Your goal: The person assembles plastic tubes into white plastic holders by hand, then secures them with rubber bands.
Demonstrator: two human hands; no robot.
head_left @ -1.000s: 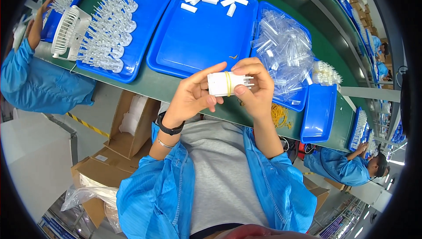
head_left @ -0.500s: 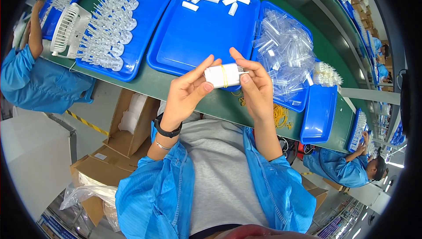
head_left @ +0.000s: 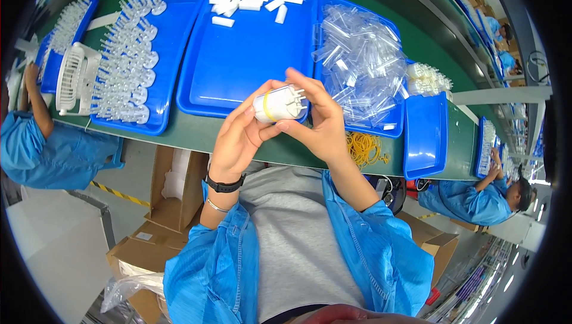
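Above the near edge of the middle blue tray [head_left: 238, 68], a white bundle [head_left: 279, 103] bound by a yellow band — long axis lying left to right; left hand [head_left: 238, 139] clamped round its left end; right hand [head_left: 319, 127] pinching the right — both equally close.

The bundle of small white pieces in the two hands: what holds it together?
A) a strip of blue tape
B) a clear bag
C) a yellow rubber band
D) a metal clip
C: a yellow rubber band rings the white bundle held between the left hand and right hand.
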